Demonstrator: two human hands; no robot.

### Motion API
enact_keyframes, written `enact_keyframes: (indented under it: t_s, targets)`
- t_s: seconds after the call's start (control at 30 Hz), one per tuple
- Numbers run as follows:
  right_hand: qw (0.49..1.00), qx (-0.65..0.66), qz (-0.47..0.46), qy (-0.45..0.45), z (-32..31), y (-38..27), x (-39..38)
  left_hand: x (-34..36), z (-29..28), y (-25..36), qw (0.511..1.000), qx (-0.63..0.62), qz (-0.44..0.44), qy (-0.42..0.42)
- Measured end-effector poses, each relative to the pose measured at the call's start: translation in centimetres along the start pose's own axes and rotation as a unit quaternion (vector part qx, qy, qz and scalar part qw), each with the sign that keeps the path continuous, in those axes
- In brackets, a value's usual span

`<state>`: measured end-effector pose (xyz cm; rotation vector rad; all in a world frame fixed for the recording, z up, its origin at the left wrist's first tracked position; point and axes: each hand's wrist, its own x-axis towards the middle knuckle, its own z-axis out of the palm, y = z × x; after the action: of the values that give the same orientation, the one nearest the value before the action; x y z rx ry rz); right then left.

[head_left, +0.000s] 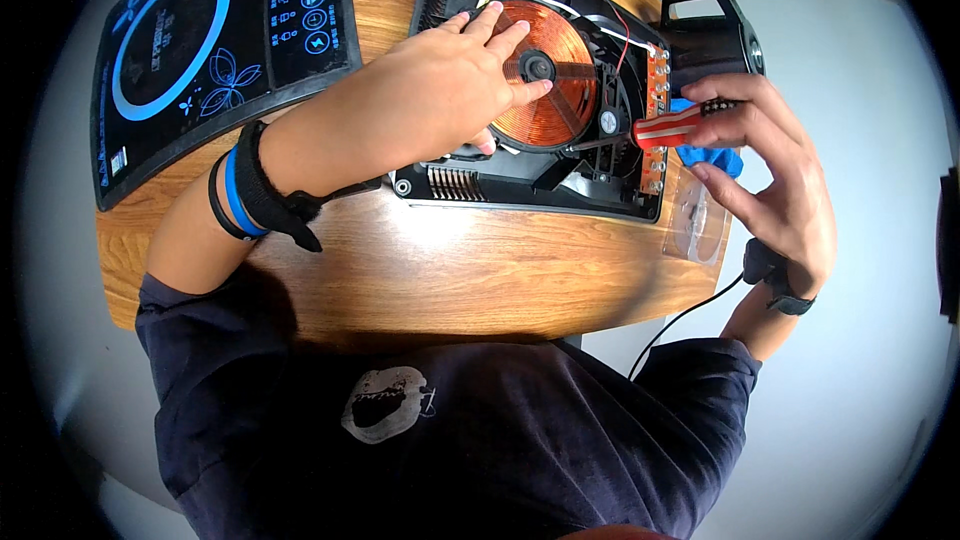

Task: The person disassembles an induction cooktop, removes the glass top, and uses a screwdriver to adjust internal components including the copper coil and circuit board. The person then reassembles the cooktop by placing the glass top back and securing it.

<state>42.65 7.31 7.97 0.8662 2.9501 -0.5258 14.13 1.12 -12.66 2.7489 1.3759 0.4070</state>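
An opened induction cooker base (465,185) lies on the table with its copper coil (565,35) exposed. Across the coil's left side rests my left hand (455,80), fingers spread and holding nothing. My right hand (775,160) grips a screwdriver (668,128) with a red and white striped handle between thumb and fingers. Its metal shaft points left, reaching in at the coil's lower right edge beside the black fan. The tip's exact contact is too small to tell. An orange circuit board (655,80) runs along the base's right side, near the screwdriver handle.
The black glass top panel (240,50) with a blue ring lies at the left. A dark container with a handle (710,35) stands at the far right. Near my right hand are a blue crumpled item (715,158) and a clear plastic piece (695,225) at the table edge (560,325).
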Motion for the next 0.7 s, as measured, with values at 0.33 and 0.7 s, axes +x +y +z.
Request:
enact_keyframes:
  t_s: [0.33,0.7]
  targets:
    - [0.999,-0.050,0.021,-0.002,-0.4,-0.6,-0.6,-0.1,0.0,0.0,1.000,0.002,0.004,0.009]
    - [0.995,-0.060,0.005,0.077,0.8,1.4,-2.8,0.1,0.4,-0.2,1.000,-0.005,0.001,-0.001]
